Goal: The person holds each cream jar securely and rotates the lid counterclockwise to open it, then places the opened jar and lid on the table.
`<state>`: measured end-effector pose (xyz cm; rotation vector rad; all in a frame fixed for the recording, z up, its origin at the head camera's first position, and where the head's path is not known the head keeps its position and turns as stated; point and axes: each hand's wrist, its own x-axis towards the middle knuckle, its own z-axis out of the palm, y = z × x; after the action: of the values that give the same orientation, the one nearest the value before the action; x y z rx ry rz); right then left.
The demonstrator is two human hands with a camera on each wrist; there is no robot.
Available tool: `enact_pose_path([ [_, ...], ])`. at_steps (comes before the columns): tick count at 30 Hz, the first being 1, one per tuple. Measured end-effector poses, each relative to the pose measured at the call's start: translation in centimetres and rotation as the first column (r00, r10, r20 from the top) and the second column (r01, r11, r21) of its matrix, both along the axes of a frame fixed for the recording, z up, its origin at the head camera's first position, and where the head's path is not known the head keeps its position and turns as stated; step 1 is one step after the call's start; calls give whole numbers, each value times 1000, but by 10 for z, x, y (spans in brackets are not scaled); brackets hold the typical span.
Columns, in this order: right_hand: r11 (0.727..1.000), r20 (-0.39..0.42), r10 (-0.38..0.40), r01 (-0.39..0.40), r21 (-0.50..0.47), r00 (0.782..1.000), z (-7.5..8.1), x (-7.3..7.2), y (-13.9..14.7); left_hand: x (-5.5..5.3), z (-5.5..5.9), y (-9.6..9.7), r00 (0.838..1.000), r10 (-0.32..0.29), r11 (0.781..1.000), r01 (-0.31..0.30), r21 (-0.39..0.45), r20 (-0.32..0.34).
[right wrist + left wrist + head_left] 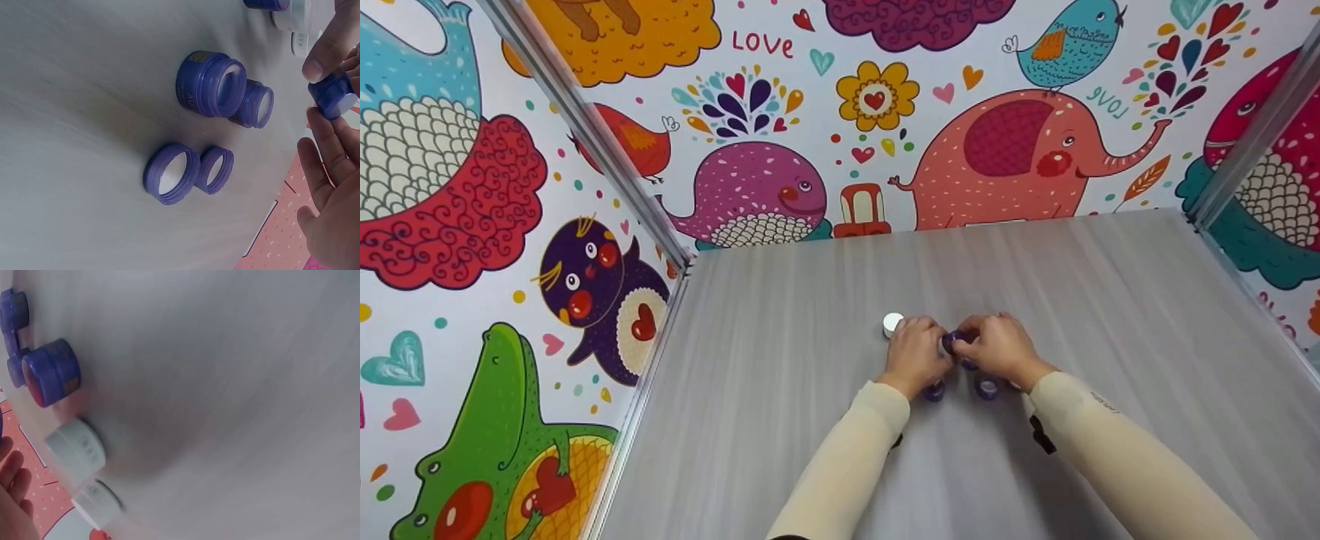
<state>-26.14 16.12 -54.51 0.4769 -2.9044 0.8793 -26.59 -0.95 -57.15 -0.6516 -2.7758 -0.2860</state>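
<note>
In the head view my left hand (917, 354) and right hand (1001, 346) meet over the table around a small dark blue jar (950, 343). In the right wrist view my left thumb presses on that jar (333, 95) from above, while fingertips of my right hand (334, 185) pinch it from the other side. Its pale end faces the camera. Below it sit a large open blue jar (211, 84) and a smaller open one (254, 104). Two blue ring-shaped lids, a larger lid (171, 173) and a smaller lid (215, 170), lie beside them with white insides showing.
Near my left hand stand a capped blue jar (53, 374), a white jar (77, 449) and a smaller white jar (98, 503). The grey wood-grain table (780, 360) is bordered by cartoon-printed panels (780, 135) at the back and sides, with metal posts (607, 150) at the corners.
</note>
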Motion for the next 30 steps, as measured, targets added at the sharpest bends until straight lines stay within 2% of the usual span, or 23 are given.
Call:
enact_pose_path([
  [10,999,-8,36,-36,-11,999,0,-1,1,-1,2,1,1000,-10,1000,10,-4,26],
  [17,996,-32,89,-90,-14,996,1,-1,5,-2,3,0,997,-43,999,43,4,62],
  [23,992,-57,122,-123,-5,991,-1,-2,7,-3,2,-1,997,-55,998,55,8,49],
  [30,993,-58,115,-117,-24,992,-2,-1,6,-2,3,-2,999,-39,999,39,5,22],
])
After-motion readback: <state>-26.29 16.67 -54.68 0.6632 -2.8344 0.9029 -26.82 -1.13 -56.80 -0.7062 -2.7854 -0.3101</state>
